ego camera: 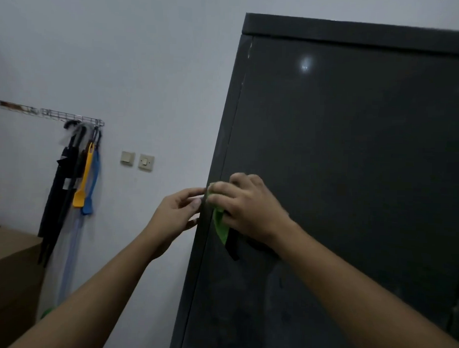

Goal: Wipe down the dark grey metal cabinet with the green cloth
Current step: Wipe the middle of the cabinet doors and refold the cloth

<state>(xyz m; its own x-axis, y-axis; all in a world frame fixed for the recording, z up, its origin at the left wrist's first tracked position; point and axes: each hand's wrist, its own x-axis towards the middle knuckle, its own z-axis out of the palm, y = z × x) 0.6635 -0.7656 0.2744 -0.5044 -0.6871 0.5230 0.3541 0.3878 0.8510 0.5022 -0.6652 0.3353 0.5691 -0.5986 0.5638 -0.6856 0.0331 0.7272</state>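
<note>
Cabinet fills the right side, backed against the wall. Right hand is on its front face, close to the left edge, fingers curled over the cloth, which hangs down below them against the panel. Left hand is just beside it on the left, fingertips at the cabinet's corner edge. Left of the cabinet, two switches sit side by side on the wall. Further left, a rack carries hanging tools, and a box stands below them at far left.

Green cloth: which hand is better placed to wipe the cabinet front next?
Right: the right hand holds the green cloth against the cabinet front; the left hand, at its edge, has none.
</note>
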